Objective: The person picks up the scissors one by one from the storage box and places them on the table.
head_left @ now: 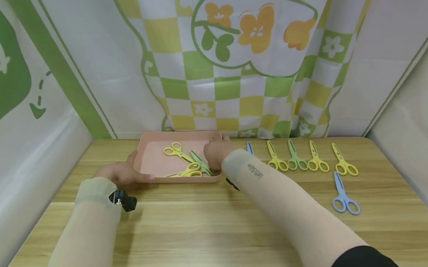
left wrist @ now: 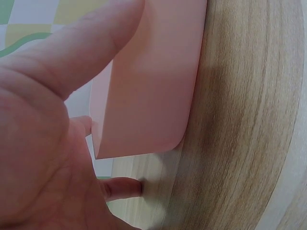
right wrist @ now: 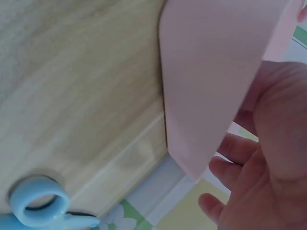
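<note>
Surface: pale wood-grain tabletop below a green-and-yellow checked curtain
Tray: shallow pink rectangular tray, left of centre, holding yellow plastic scissors and green plastic scissors
Left end: left hand gripping tray, thumb over near rim
Right end: right hand gripping wall, thumb inside, fingers outside
Right of centre: mixed-colour row of scissors
Steady hold: likely wants even pressure and a level tray

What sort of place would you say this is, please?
Probably a small enclosed booth set up for tabletop work: a checked, flower-printed curtain hangs behind, and printed white side panels flank the wood-grain table.
</note>
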A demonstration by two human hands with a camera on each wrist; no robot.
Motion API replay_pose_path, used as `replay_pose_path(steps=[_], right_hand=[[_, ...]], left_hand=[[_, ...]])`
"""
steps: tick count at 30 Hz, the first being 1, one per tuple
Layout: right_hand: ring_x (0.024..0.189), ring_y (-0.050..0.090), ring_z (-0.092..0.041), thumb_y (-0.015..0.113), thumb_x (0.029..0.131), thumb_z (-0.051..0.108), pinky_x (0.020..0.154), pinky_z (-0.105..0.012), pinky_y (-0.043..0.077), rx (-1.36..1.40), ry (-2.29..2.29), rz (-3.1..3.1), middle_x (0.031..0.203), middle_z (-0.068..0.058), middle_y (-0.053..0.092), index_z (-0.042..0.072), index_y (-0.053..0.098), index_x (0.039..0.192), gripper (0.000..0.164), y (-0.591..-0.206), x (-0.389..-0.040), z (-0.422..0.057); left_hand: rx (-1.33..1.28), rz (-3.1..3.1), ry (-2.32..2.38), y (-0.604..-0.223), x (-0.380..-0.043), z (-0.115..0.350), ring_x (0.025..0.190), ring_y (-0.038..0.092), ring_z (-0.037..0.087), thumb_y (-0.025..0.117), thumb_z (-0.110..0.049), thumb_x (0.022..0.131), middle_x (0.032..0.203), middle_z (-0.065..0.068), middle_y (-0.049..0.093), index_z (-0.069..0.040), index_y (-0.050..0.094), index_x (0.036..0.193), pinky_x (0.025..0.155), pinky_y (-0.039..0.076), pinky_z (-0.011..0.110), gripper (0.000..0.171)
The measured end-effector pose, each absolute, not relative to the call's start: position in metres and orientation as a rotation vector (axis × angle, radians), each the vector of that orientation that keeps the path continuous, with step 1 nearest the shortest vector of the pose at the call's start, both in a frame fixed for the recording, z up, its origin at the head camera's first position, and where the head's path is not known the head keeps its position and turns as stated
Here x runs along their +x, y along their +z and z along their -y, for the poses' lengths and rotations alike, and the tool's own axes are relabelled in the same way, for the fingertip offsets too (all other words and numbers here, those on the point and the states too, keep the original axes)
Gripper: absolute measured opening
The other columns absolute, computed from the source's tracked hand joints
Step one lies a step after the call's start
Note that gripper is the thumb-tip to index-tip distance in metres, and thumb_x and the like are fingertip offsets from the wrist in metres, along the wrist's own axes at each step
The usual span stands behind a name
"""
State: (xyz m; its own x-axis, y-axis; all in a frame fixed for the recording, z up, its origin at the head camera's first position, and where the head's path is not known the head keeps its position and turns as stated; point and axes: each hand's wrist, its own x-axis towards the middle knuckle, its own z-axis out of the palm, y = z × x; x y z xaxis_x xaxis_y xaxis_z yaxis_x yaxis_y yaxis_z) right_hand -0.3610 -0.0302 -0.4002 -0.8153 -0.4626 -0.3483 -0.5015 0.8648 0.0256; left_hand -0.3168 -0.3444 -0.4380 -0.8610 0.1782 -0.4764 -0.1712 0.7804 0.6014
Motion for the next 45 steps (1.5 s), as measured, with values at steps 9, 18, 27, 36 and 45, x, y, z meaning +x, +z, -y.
replay_pose_path(steps=[9, 18, 27, 36, 45], right_hand=[[0.150, 0.005, -0.031, 0.075, 0.085, 0.016, 0.116, -0.057, 0.003, -0.750, 0.224, -2.853, 0.160, -0.010, 0.031, 0.015, 0.071, 0.086, 0.004, -0.404, -0.361, 0.029], [0.151, 0.002, -0.027, 0.066, 0.084, 0.015, 0.115, -0.060, 0.005, -0.735, 0.144, -2.961, 0.158, 0.000, 0.036, 0.019, 0.066, 0.065, 0.019, -0.404, -0.367, 0.018], [0.150, 0.008, -0.029, 0.062, 0.081, 0.009, 0.113, -0.063, 0.007, -0.667, -0.239, -2.969, 0.155, -0.003, 0.041, 0.012, 0.062, 0.062, 0.019, -0.402, -0.361, 0.004], [0.146, 0.020, -0.032, 0.067, 0.079, 0.013, 0.105, -0.065, 0.015, -0.718, -0.366, -3.005, 0.152, 0.003, 0.045, 0.014, 0.069, 0.061, 0.018, -0.397, -0.344, -0.024], [0.146, 0.021, -0.036, 0.067, 0.077, 0.015, 0.107, -0.066, 0.015, -0.743, -0.386, -3.015, 0.149, -0.011, 0.048, 0.021, 0.066, 0.056, 0.022, -0.393, -0.327, -0.065]], left_hand=[[0.000, -2.435, 0.916, -0.436, -0.315, 0.342, 0.145, -0.004, 0.049, 0.078, -0.061, 0.076, 0.159, 0.032, -0.014, -0.006, -0.026, 0.153, 0.114, 0.003, 0.061, 0.140], [0.002, -2.441, 0.916, -0.433, -0.312, 0.340, 0.144, -0.003, 0.049, 0.079, -0.064, 0.074, 0.159, 0.032, -0.011, -0.006, -0.025, 0.153, 0.115, 0.003, 0.060, 0.143], [-0.012, -2.458, 0.866, -0.434, -0.314, 0.342, 0.143, -0.003, 0.053, 0.078, -0.064, 0.074, 0.158, 0.033, -0.013, -0.004, -0.025, 0.152, 0.112, 0.001, 0.064, 0.143], [0.012, -2.438, 0.916, -0.437, -0.317, 0.341, 0.143, -0.005, 0.053, 0.081, -0.066, 0.069, 0.158, 0.032, -0.016, -0.004, -0.026, 0.152, 0.112, 0.000, 0.065, 0.148], [0.001, -2.434, 0.929, -0.440, -0.318, 0.343, 0.143, -0.007, 0.053, 0.080, -0.060, 0.075, 0.157, 0.034, -0.015, -0.005, -0.027, 0.152, 0.112, -0.001, 0.064, 0.143]])
